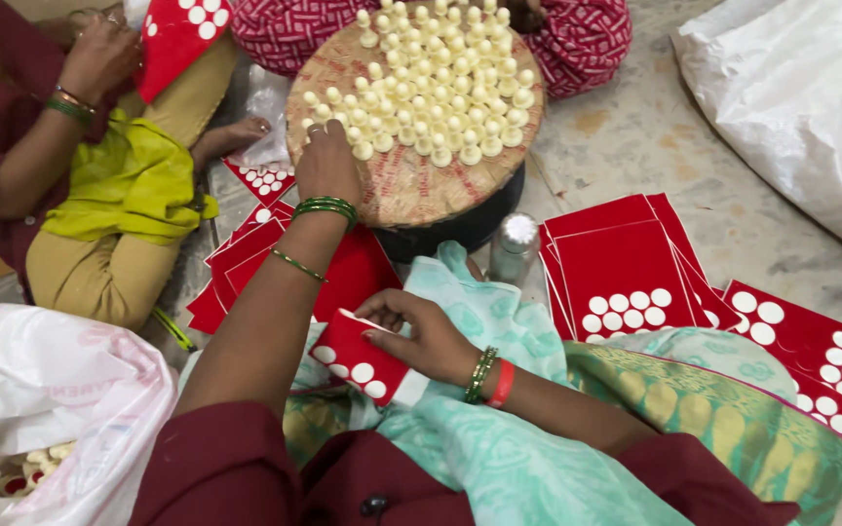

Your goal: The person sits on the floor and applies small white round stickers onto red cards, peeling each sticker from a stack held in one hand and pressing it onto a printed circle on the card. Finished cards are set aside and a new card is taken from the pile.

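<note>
My left hand point(328, 168) reaches out to the near edge of a round woven board point(411, 190). Its fingers curl down onto the small cream pieces point(431, 88) that cover the board in rows; whether it has one pinched is hidden. My right hand point(421, 336) rests in my lap on light green cloth. It grips a small red card pouch with white dots point(355, 358) by its upper edge.
A steel bottle point(514, 248) stands beside the board. Flat red dotted cards point(626, 278) lie stacked on the floor at right, and more red cards point(250, 253) under my left arm. Another person's hand point(99, 54) holds a red card point(177, 34). There is a white sack point(801, 107) and a plastic bag point(41, 409).
</note>
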